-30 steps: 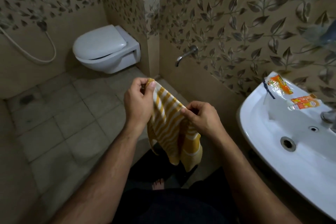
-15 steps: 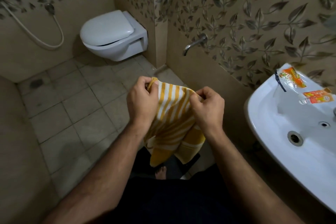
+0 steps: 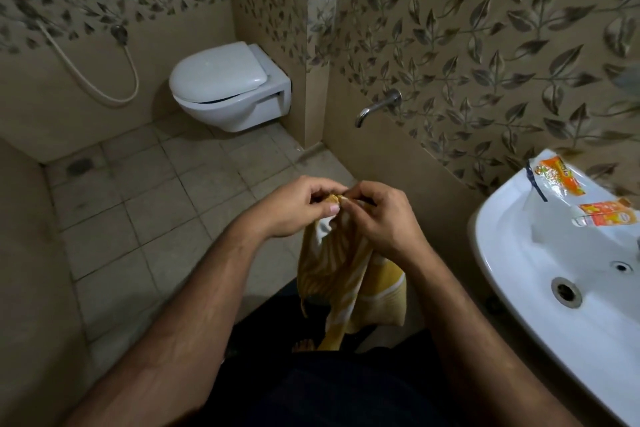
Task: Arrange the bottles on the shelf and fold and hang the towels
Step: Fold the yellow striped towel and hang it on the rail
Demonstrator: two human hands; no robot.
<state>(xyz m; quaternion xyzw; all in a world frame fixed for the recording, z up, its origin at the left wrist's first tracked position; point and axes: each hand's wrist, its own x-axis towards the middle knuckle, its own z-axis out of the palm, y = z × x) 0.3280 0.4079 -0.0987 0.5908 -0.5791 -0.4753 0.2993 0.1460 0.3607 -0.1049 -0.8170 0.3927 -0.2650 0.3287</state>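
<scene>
Folding the towel (image 3: 349, 274), the left hand (image 3: 298, 208) and right hand (image 3: 381, 218) each pinched its top corners together, a grip needing passing to one hand next.

A dimly lit bathroom is seen from above. The floor (image 3: 145, 218) is laid with pale square tiles. The walls (image 3: 467, 55) are tiled in a leaf pattern above plain beige. A white toilet (image 3: 228, 87), lid closed, is mounted on the far wall, beside a hose (image 3: 93, 80). A tap (image 3: 377, 109) is fixed near a white sink (image 3: 519, 305) at right.
</scene>
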